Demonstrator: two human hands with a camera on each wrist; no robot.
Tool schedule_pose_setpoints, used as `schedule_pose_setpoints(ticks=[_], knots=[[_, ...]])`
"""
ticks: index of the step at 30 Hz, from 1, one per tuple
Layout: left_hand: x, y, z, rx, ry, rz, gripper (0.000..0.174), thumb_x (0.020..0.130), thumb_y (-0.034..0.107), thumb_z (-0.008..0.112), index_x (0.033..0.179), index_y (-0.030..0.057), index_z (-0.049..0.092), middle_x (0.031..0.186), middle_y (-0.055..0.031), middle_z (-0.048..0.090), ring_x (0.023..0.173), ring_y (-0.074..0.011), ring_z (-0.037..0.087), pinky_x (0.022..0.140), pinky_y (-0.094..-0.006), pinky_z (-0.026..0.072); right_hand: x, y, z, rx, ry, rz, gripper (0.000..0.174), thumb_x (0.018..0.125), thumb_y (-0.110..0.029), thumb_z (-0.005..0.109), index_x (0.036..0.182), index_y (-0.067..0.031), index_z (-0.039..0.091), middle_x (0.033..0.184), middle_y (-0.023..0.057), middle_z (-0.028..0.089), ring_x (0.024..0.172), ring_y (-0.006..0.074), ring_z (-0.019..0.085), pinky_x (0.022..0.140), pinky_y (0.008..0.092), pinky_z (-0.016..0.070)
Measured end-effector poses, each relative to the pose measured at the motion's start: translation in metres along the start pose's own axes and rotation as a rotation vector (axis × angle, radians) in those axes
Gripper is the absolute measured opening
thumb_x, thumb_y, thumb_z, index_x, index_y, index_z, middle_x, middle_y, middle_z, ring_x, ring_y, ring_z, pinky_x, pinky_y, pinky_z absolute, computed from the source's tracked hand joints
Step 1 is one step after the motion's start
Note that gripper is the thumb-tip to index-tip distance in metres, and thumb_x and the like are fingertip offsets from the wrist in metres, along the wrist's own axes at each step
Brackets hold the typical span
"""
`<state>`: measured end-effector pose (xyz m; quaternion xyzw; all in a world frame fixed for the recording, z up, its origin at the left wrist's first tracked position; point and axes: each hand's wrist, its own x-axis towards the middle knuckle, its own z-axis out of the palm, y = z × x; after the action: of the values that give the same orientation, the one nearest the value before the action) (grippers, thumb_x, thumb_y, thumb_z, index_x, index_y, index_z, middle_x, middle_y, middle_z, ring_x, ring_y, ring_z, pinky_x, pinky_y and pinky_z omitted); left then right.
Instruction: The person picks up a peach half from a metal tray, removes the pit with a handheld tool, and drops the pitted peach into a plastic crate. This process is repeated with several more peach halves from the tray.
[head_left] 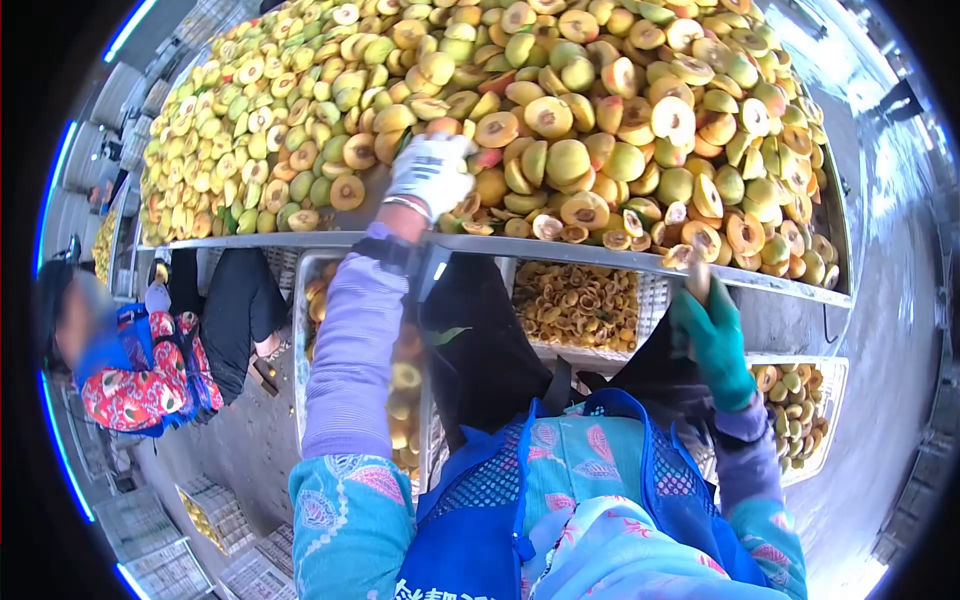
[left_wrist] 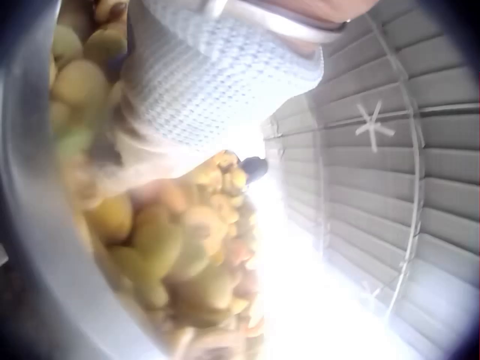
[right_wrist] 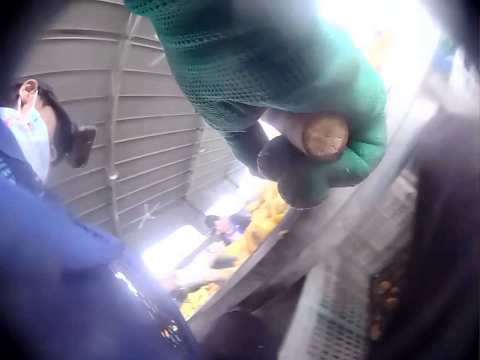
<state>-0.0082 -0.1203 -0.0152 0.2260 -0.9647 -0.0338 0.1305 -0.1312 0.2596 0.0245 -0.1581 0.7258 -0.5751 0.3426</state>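
Note:
A big heap of halved stone fruits (head_left: 567, 160), yellow-green with some red blush, covers the metal-edged table (head_left: 600, 250). My left hand (head_left: 430, 178), in a white knit glove, reaches over the table edge to the near side of the heap. Its fingertips are down among the fruits (left_wrist: 161, 244) in the left wrist view, blurred, and I cannot tell whether they grip one. Close to the table's front edge, my right hand (head_left: 715, 340) in a green glove grips a round wooden handle (right_wrist: 327, 136). The working end of this tool does not show.
Below the table edge stands a crate of small brown-yellow fruit pieces (head_left: 575, 305). Another crate of fruit halves (head_left: 795, 410) is at the right, and one more crate (head_left: 405, 400) at the left. A person in a red patterned top (head_left: 150, 375) sits at the far left.

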Motion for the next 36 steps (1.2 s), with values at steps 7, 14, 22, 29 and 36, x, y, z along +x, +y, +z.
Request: schedule_pose_setpoints(ticks=[7,14,22,29,36], knots=[[-0.054,0.035,-0.049,-2.060,0.058,-0.487,0.040,0.098,0.034,0.051,0.123,0.0016,0.052,0.106,-0.0179,0.063,0.089,-0.0310,0.067,0.074,-0.0423,0.0586,0.051,-0.032,0.108,-0.130,-0.397,-0.354,0.026,0.096,-0.027,0.057,0.095,-0.0011,0.053,0.071,0.0163,0.056,0.065,0.0267,0.057,0.059,0.0403,0.0449],[-0.083,0.093,-0.022,-2.050,0.201,-0.503,0.038,0.100,0.024,0.044,0.123,-0.0062,0.049,0.116,-0.0251,0.059,0.110,-0.0385,0.059,0.095,-0.0467,0.0491,0.050,-0.001,0.140,-0.165,-0.265,-0.503,0.026,0.097,-0.026,0.055,0.095,-0.0003,0.055,0.074,0.0231,0.060,0.070,0.0446,0.060,0.056,0.0497,0.0441],[-0.079,0.115,-0.024,-2.215,0.045,-0.447,0.037,0.100,0.028,0.046,0.115,-0.0047,0.053,0.110,-0.0282,0.062,0.102,-0.0446,0.062,0.092,-0.0534,0.0510,0.034,0.002,0.115,-0.228,-0.232,-0.438,0.034,0.099,-0.034,0.049,0.098,-0.0001,0.052,0.074,0.0255,0.061,0.070,0.0459,0.060,0.058,0.0531,0.0442],[-0.067,0.134,-0.035,-2.181,0.113,-0.536,0.031,0.098,0.027,0.051,0.106,-0.0028,0.056,0.097,-0.0232,0.065,0.090,-0.0398,0.066,0.083,-0.0476,0.0555,0.029,-0.005,0.109,-0.287,-0.229,-0.427,0.033,0.099,-0.034,0.050,0.099,-0.0003,0.051,0.072,0.0269,0.060,0.069,0.0463,0.060,0.058,0.0532,0.0450],[-0.055,0.152,-0.041,-1.790,0.106,-0.538,0.014,0.094,0.014,0.056,0.096,-0.0001,0.057,0.085,-0.0152,0.066,0.076,-0.0249,0.068,0.065,-0.0337,0.0566,0.036,0.008,0.107,-0.215,-0.314,-0.538,0.036,0.098,-0.034,0.051,0.104,0.0014,0.049,0.079,0.0280,0.061,0.076,0.0472,0.060,0.062,0.0520,0.0459]])
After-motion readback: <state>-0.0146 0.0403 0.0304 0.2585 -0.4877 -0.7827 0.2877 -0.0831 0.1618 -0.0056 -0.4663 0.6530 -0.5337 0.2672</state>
